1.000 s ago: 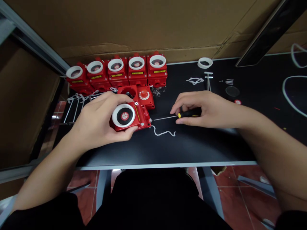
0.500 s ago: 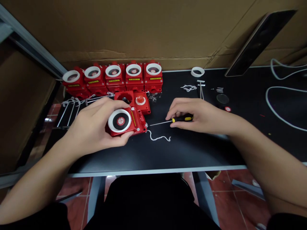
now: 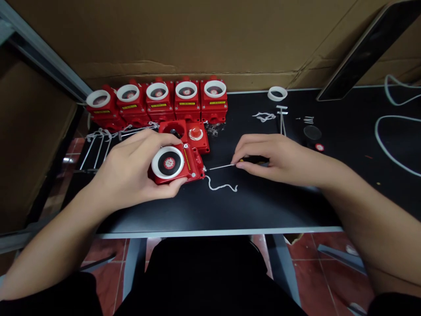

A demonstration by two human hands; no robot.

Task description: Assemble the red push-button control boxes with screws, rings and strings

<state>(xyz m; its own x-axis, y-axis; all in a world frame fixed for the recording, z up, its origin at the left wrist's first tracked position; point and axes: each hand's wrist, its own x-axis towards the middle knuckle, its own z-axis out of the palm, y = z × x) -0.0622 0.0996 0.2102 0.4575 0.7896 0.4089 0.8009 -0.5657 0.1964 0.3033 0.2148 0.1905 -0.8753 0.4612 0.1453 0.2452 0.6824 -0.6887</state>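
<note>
My left hand (image 3: 131,171) is closed around a red alarm box (image 3: 176,164) with a white-ringed round face, holding it on the black table (image 3: 263,202). My right hand (image 3: 272,158) grips a screwdriver (image 3: 223,166) with a black and yellow handle, mostly hidden under my fingers. Its thin shaft points left and the tip meets the box's right side. A short white cord (image 3: 222,186) lies on the table just below the shaft.
A row of several red alarm boxes (image 3: 158,101) lines the back left, with an open red box (image 3: 186,131) in front. A white ring (image 3: 277,93), screws (image 3: 307,119), a black disc (image 3: 312,131) and white cable (image 3: 391,145) lie at right. Cardboard walls stand behind.
My right hand has slid left along the screwdriver, bringing its tip up against the box's right side. The left hand keeps its hold on the box.
</note>
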